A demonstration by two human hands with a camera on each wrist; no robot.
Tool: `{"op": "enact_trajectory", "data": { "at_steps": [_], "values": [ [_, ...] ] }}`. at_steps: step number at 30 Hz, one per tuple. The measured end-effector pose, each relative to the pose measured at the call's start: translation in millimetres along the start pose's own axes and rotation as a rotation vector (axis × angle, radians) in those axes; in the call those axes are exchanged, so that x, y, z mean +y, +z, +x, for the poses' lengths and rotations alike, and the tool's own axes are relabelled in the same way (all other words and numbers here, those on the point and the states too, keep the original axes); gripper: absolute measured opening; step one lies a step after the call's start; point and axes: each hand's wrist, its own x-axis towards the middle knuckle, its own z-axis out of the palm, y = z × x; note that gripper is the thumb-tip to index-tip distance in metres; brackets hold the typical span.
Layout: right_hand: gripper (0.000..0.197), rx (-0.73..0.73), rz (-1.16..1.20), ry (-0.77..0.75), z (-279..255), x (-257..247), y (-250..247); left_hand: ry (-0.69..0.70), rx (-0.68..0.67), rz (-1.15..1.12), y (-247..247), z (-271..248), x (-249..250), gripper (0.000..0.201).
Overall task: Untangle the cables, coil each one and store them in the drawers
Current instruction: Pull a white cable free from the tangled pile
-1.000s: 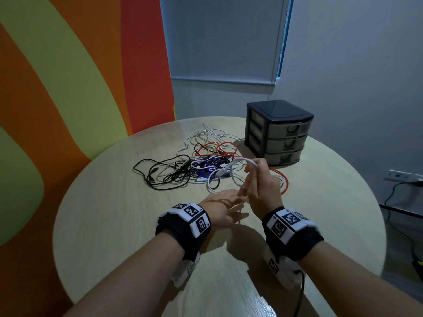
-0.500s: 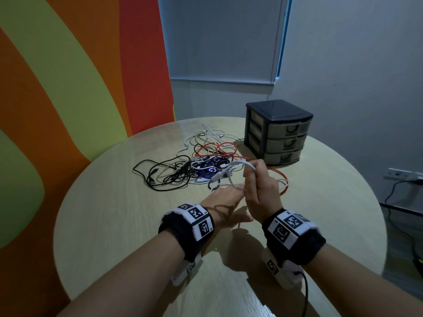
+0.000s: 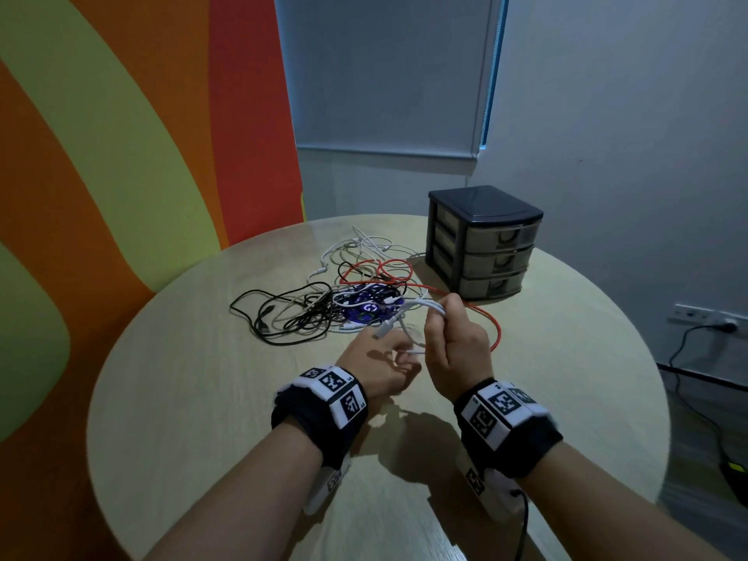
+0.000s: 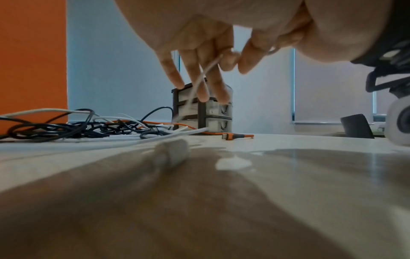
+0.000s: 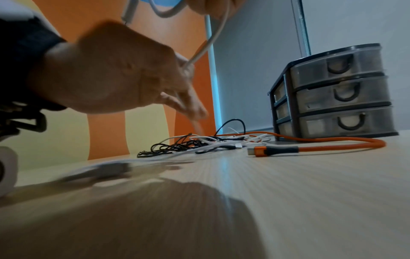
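A tangle of black, white and orange cables (image 3: 324, 301) lies mid-table, left of the dark three-drawer unit (image 3: 485, 240); all its drawers are closed. My right hand (image 3: 445, 325) grips a few loops of a white cable (image 3: 421, 304) just above the table, in front of the tangle. My left hand (image 3: 388, 354), close beside it, pinches the same white cable (image 4: 199, 82) between thumb and forefinger, its other fingers spread. The cable (image 5: 213, 35) runs taut between the two hands. A white plug (image 4: 173, 154) lies blurred on the table below them.
The round wooden table (image 3: 202, 398) has bare surface near me and on the left. An orange cable (image 5: 332, 145) curves in front of the drawer unit, its plug (image 5: 266, 150) lying flat. A wall socket with a black cord (image 3: 704, 321) is off to the right.
The white cable's slack loop between the tangle and my hands has shrunk. My right hand has sunk a little, and the left hand has closed up to it, holding the cable.
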Motion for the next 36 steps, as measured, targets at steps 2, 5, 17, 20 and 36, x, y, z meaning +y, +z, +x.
{"op": "enact_trajectory", "data": {
  "at_steps": [2, 5, 17, 20, 36],
  "values": [
    [0.045, 0.033, -0.053, 0.049, 1, 3, -2, 0.057, 0.107, -0.042, 0, -1, -3, 0.021],
    [0.044, 0.035, -0.134, 0.183, 4, 8, -7, 0.069, 0.262, 0.048, -3, 0, -3, 0.022],
    [0.013, -0.193, -0.267, 0.296, 3, 1, 3, -0.129, 0.477, 0.535, 1, 10, -10, 0.042],
    [0.012, -0.173, -0.233, 0.313, 4, 4, 5, -0.204, 0.411, 0.637, -1, 7, -7, 0.038],
    [0.019, -0.567, -0.152, 0.036, -6, 7, 13, -0.350, 0.329, 0.389, -1, 11, -1, 0.032]
  ]
}}
